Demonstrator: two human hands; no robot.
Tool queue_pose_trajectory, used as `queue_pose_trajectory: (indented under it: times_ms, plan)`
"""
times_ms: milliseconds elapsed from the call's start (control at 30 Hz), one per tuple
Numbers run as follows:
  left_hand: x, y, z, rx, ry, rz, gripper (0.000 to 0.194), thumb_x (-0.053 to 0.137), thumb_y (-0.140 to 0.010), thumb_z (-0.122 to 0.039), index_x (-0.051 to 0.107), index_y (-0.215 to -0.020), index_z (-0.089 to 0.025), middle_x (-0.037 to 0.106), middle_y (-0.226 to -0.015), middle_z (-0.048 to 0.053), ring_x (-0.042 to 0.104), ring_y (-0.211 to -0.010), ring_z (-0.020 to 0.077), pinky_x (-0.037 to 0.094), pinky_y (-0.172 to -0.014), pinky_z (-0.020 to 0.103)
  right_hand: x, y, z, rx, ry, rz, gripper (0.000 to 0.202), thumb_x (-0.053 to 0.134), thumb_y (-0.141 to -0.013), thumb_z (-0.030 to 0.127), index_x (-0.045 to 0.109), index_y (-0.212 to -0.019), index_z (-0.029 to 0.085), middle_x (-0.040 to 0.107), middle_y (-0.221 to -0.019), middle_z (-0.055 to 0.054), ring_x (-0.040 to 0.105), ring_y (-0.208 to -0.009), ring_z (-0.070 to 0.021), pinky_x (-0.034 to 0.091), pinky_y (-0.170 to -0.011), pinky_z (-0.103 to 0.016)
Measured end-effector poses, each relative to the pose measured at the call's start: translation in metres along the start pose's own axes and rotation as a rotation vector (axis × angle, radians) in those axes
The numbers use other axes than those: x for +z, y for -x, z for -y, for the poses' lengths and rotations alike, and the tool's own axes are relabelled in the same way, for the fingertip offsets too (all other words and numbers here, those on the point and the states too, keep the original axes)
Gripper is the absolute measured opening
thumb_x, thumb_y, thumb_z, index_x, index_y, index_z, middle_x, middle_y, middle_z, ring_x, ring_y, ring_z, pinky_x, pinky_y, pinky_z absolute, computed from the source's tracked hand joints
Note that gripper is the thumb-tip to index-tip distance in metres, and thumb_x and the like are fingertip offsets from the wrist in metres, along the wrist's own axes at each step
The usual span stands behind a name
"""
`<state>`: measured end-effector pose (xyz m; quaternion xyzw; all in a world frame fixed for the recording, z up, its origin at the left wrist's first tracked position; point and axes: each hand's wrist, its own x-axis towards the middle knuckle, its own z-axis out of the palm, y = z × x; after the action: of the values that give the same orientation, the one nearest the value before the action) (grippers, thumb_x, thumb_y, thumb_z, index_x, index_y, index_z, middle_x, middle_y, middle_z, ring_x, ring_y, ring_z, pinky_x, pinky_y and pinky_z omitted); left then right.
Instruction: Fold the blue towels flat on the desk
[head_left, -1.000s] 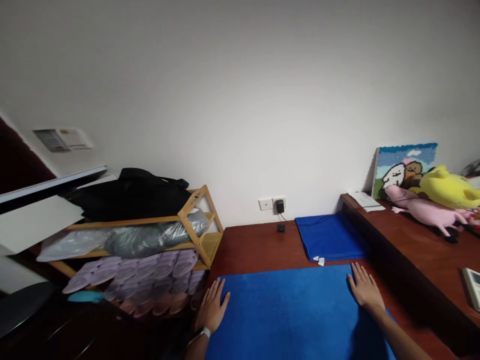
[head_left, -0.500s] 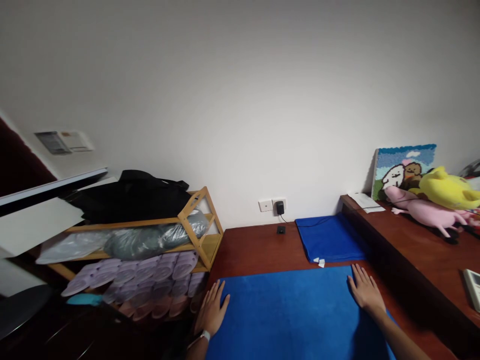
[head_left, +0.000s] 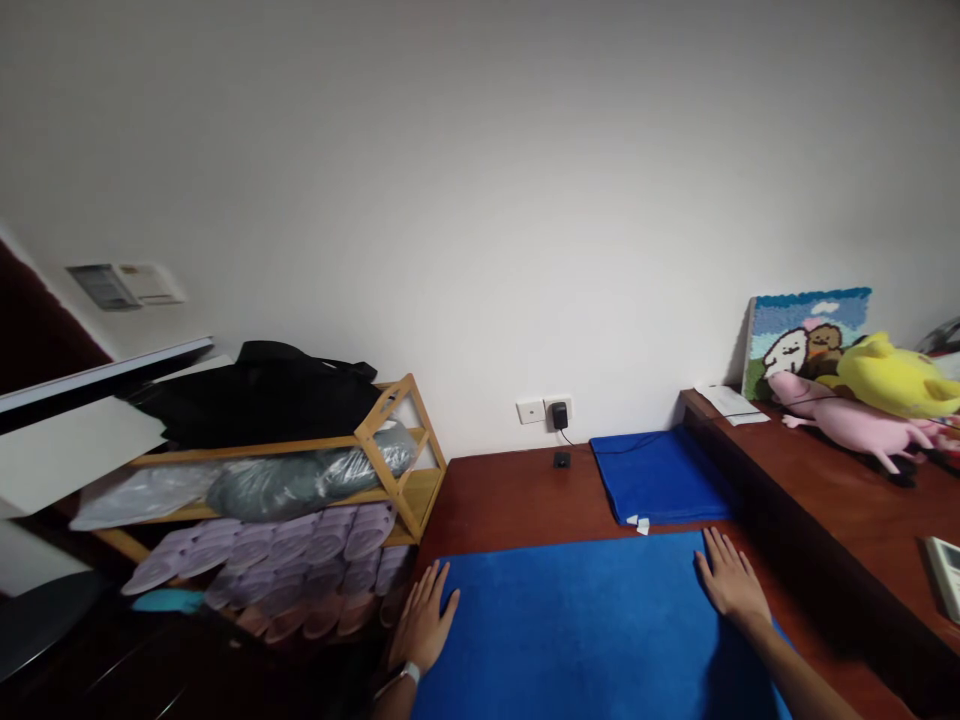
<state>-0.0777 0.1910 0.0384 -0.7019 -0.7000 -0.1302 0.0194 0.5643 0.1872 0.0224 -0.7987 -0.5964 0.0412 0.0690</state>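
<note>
A blue towel (head_left: 577,630) lies spread flat on the reddish-brown wooden table (head_left: 510,500), its near part cut off by the bottom of the view. My left hand (head_left: 426,620) rests at the towel's left edge, fingers stretched out and thumb on the cloth; a watch or band is on the wrist. My right hand (head_left: 731,578) lies flat over the far right corner, fingers spread. Neither hand holds anything. Behind the towel, a second, darker blue towel (head_left: 660,480) lies folded, with small white tags at its front edge.
Left stands a wooden rack (head_left: 412,470) with several lilac slippers (head_left: 367,525) and a black bag (head_left: 270,395). A black adapter (head_left: 559,415) sits in the wall socket. A raised ledge on the right bears a pink plush toy (head_left: 847,420), a yellow plush toy (head_left: 896,375) and a picture (head_left: 810,330).
</note>
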Motion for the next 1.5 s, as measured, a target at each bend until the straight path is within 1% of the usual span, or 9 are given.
queue_pose_trajectory:
  times_ms: [67,233,333,567,700,900,1067,1267,1500]
  plan:
    - [-0.0002,0.0000,-0.0001,0.003,0.002,0.006,0.063,0.038,-0.102,-0.049,0.047,-0.156,-0.017,0.044,-0.166,0.012,0.041,-0.153,0.0274,0.030,-0.129,0.049,0.0001,-0.0003,-0.0003,-0.002,0.005,0.004,0.082,0.008,-0.098,0.053,0.028,-0.165,0.009,0.027,-0.173,-0.009,0.021,-0.160,-0.0258,0.018,-0.130,-0.047]
    - [0.0002,0.0006,-0.0005,-0.006,0.019,-0.006,0.063,0.040,-0.102,-0.049,0.047,-0.156,-0.019,0.045,-0.166,0.011,0.041,-0.153,0.0278,0.031,-0.128,0.050,-0.0001,-0.0009,-0.0013,-0.008,-0.018,0.001,0.081,0.011,-0.098,0.052,0.029,-0.165,0.009,0.028,-0.172,-0.010,0.022,-0.160,-0.0271,0.020,-0.130,-0.049]
    - [0.0000,0.0010,-0.0011,-0.006,0.019,-0.004,0.063,0.039,-0.102,-0.049,0.047,-0.156,-0.018,0.044,-0.166,0.012,0.041,-0.154,0.0279,0.030,-0.128,0.050,-0.0006,-0.0007,-0.0011,-0.011,-0.025,-0.005,0.081,0.011,-0.098,0.052,0.029,-0.164,0.009,0.029,-0.171,-0.011,0.023,-0.160,-0.0277,0.021,-0.129,-0.050]
    - [0.0015,0.0002,0.0002,-0.002,0.038,-0.019,0.062,0.040,-0.101,-0.048,0.049,-0.156,-0.019,0.047,-0.165,0.011,0.042,-0.153,0.0282,0.032,-0.128,0.050,-0.0004,-0.0006,-0.0004,-0.007,-0.021,-0.002,0.081,0.011,-0.098,0.052,0.029,-0.165,0.009,0.029,-0.172,-0.011,0.023,-0.160,-0.0274,0.020,-0.130,-0.049]
    - [0.0025,0.0001,0.0016,0.000,0.041,-0.020,0.063,0.039,-0.101,-0.050,0.049,-0.156,-0.019,0.046,-0.165,0.011,0.042,-0.153,0.0284,0.033,-0.127,0.050,0.0005,-0.0008,-0.0010,-0.012,-0.028,-0.017,0.081,0.013,-0.098,0.053,0.030,-0.164,0.010,0.031,-0.171,-0.011,0.024,-0.159,-0.0275,0.021,-0.129,-0.050]
    - [0.0032,0.0005,0.0025,0.004,0.045,-0.019,0.064,0.038,-0.102,-0.050,0.048,-0.156,-0.019,0.046,-0.165,0.011,0.042,-0.153,0.0277,0.032,-0.128,0.050,-0.0006,-0.0002,-0.0008,-0.010,-0.014,-0.007,0.081,0.010,-0.099,0.052,0.029,-0.164,0.008,0.029,-0.172,-0.011,0.023,-0.160,-0.0269,0.020,-0.130,-0.049]
    - [0.0037,-0.0003,0.0026,-0.006,0.051,-0.024,0.063,0.041,-0.100,-0.050,0.049,-0.155,-0.021,0.048,-0.164,0.010,0.043,-0.152,0.0280,0.034,-0.126,0.050,-0.0001,-0.0003,-0.0009,-0.011,-0.020,-0.019,0.080,0.013,-0.098,0.053,0.030,-0.164,0.010,0.030,-0.172,-0.010,0.024,-0.159,-0.0267,0.021,-0.129,-0.048]
    - [0.0016,-0.0005,0.0008,-0.007,0.045,-0.027,0.061,0.042,-0.100,-0.048,0.050,-0.155,-0.021,0.049,-0.163,0.010,0.044,-0.151,0.0283,0.033,-0.127,0.050,-0.0035,0.0004,0.0009,-0.003,-0.017,-0.004,0.082,0.010,-0.098,0.053,0.029,-0.165,0.010,0.029,-0.172,-0.009,0.023,-0.160,-0.0260,0.020,-0.130,-0.047]
    - [0.0006,0.0003,-0.0005,-0.012,0.046,-0.006,0.064,0.040,-0.101,-0.050,0.048,-0.156,-0.019,0.045,-0.166,0.011,0.041,-0.153,0.0282,0.032,-0.127,0.050,-0.0054,0.0009,0.0017,-0.005,-0.003,0.002,0.083,0.009,-0.097,0.053,0.029,-0.164,0.009,0.029,-0.172,-0.010,0.022,-0.160,-0.0258,0.020,-0.130,-0.047]
